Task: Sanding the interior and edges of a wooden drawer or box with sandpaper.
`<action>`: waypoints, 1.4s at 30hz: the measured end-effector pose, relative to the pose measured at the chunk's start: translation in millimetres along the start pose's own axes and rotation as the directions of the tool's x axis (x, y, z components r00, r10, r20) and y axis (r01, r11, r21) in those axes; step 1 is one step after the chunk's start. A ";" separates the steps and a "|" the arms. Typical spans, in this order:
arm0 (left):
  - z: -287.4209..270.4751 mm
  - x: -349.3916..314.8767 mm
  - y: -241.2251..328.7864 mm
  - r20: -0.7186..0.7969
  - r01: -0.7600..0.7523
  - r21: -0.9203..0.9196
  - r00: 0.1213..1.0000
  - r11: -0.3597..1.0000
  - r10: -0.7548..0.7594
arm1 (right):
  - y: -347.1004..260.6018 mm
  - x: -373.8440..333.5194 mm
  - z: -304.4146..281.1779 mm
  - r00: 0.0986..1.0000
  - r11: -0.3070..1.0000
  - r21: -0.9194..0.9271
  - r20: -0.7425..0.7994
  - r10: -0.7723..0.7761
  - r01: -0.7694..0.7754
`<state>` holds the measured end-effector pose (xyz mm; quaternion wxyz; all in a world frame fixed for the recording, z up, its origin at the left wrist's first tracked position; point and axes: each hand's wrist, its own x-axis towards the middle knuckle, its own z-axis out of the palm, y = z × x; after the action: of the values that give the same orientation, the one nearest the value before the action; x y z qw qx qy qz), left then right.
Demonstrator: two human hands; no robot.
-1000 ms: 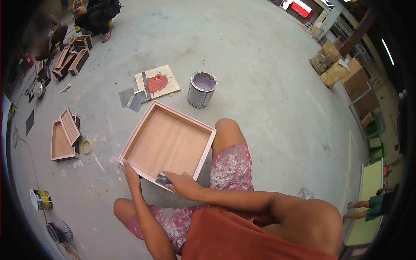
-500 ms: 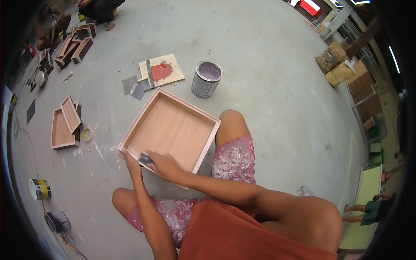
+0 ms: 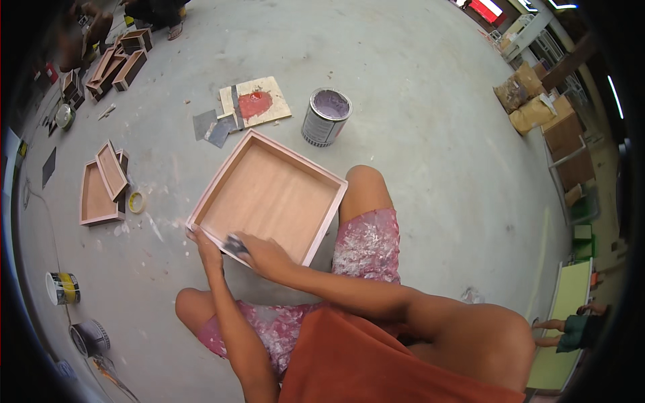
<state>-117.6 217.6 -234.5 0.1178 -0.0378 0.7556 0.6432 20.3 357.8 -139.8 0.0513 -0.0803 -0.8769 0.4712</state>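
Observation:
A shallow square wooden drawer box (image 3: 272, 195) rests tilted toward my folded legs, with a pale pinkish coat along its rim. At its near-left corner my left hand (image 3: 207, 247) is closed around the side wall. My right hand (image 3: 263, 256) presses a dark grey piece of sandpaper (image 3: 235, 244) on the near rim, just right of the left hand. The sandpaper is blurred and partly covered by the fingers. Beyond the box stands an open paint can (image 3: 324, 127) with greyish-purple residue inside.
Left of the can lies a board (image 3: 272, 101) with a red patch, beside grey sheets (image 3: 213, 129). Smaller wooden boxes (image 3: 94, 198) and a tape roll (image 3: 136, 203) are at left. More cans (image 3: 64, 289) stand lower left. Other people crouch at the far left, near stacked boxes (image 3: 130, 70).
My right hand has slid the sandpaper slightly rightward along the near rim. The left hand keeps its hold on the corner. The whole view has shifted a little.

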 end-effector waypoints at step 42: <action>11.1 -5.1 2.6 -0.081 -0.030 -0.040 0.996 0.999 0.027 | -5.0 16.2 4.1 1.000 0.999 -0.039 0.020 -0.017 0.018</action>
<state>-111.8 228.5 -232.4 0.0774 -0.0552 0.7469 0.6581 3.3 354.8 -137.6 0.0452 -0.0691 -0.8872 0.4540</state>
